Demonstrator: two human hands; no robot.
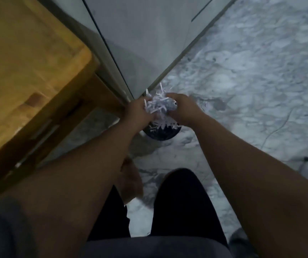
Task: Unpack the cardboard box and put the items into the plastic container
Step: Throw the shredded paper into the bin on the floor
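Observation:
A bundle of white shredded paper (pixel 158 106) is pressed between my two hands. My left hand (pixel 138 112) grips its left side and my right hand (pixel 183 109) grips its right side. Directly under the hands stands a small dark round bin (pixel 161 134) on the floor, with more paper shreds lying in its top. Loose strands hang down from the bundle toward the bin. No cardboard box or plastic container is in view.
A wooden table (pixel 28 67) fills the left, its leg (pixel 104 95) close to my left hand. A grey wall corner (pixel 140 45) rises behind the bin. Marble floor (pixel 251 71) spreads to the right. My dark-trousered legs (pixel 183 203) and a bare foot (pixel 130 181) are below.

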